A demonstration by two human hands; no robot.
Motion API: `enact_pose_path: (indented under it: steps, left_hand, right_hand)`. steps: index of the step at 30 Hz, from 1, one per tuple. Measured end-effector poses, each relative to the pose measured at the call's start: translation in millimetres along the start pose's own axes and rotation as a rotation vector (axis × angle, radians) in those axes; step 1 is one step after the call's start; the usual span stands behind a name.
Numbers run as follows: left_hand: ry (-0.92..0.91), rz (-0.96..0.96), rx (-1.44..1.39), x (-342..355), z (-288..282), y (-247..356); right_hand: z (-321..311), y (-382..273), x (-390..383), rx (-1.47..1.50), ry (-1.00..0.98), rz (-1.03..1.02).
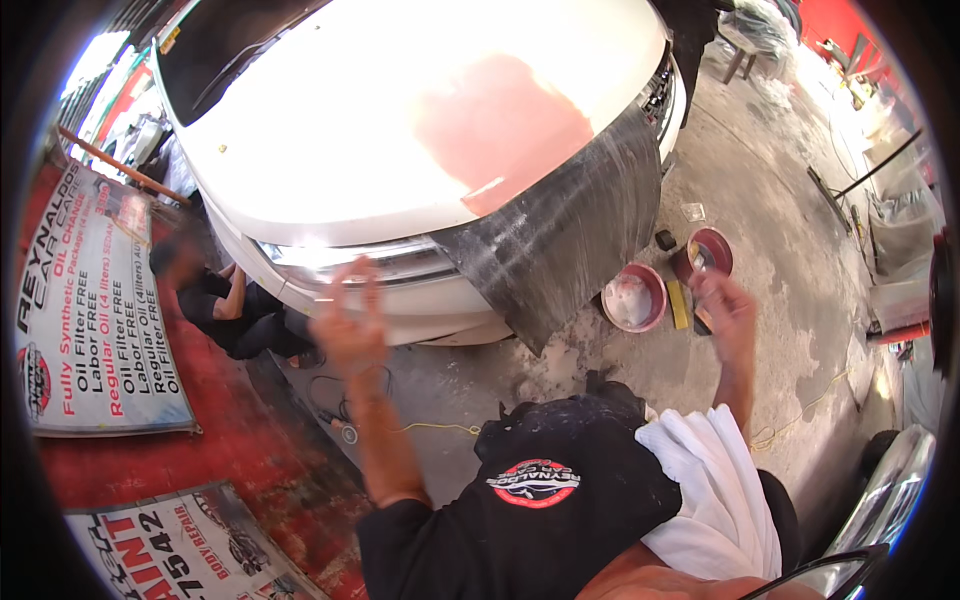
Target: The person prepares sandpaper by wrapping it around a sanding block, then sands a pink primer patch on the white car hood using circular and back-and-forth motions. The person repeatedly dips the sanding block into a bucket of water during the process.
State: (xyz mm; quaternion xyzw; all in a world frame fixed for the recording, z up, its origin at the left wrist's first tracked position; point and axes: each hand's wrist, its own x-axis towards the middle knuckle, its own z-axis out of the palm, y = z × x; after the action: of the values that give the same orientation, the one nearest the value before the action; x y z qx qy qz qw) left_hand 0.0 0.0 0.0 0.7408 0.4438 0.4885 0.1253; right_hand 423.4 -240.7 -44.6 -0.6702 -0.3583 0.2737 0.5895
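My left hand (pixel 352 325) is raised in front of the bumper of a white car (pixel 300 160), its fingers apart and slightly blurred, with nothing visible in them. To the right, my right hand (pixel 728 305) hovers above the floor near two reddish buckets. Its fingers are curled together; anything between them is too small to make out. A pinkish patch (pixel 505 130) marks the white hood. Dark sheeting (pixel 570 225) hangs over the car's front corner. The nearer bucket (pixel 657 300) has whitish contents, while the farther bucket (pixel 722 250) is partly behind my fingers.
A yellow block (pixel 679 304) stands between the buckets. Another person (pixel 222 305) crouches by the car's left side, next to a printed banner (pixel 110 310). A thin yellow cord (pixel 430 428) lies on the floor. White cloth (pixel 710 490) drapes over my clothing.
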Motion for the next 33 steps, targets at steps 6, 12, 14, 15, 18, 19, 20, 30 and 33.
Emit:
enact_pose_path:
  steps: [6,12,14,15,18,19,20,30,33]
  left_hand:
    - [-0.297,0.066,0.445,-73,197,7]
    - [-0.077,-0.073,0.786,-31,332,4]
    - [0.039,-0.062,0.838,-24,380,4]
    - [0.007,-0.022,0.811,-19,403,5]
    - [-0.044,0.102,0.814,0,459,18]
    - [-0.009,0.079,0.844,8,474,24]
    - [0.027,0.053,0.874,15,486,30]
    - [0.337,0.591,0.742,1,513,23]
    - [0.427,0.691,0.664,-12,520,2]
  right_hand:
    - [-12,80,18,-0.362,-0.271,0.147]
    - [-68,159,98,-0.571,-0.587,-0.056]
    - [-97,211,129,-0.558,-0.684,-0.034]
    - [-108,240,139,-0.546,-0.723,-0.012]
    - [-149,324,167,-0.577,-0.888,-0.026]
    - [-159,347,177,-0.552,-0.882,0.008]
    - [-169,370,186,-0.529,-0.879,0.043]
    - [-114,608,236,-0.655,-0.937,-0.109]
    - [-85,680,237,-0.685,-0.993,-0.140]
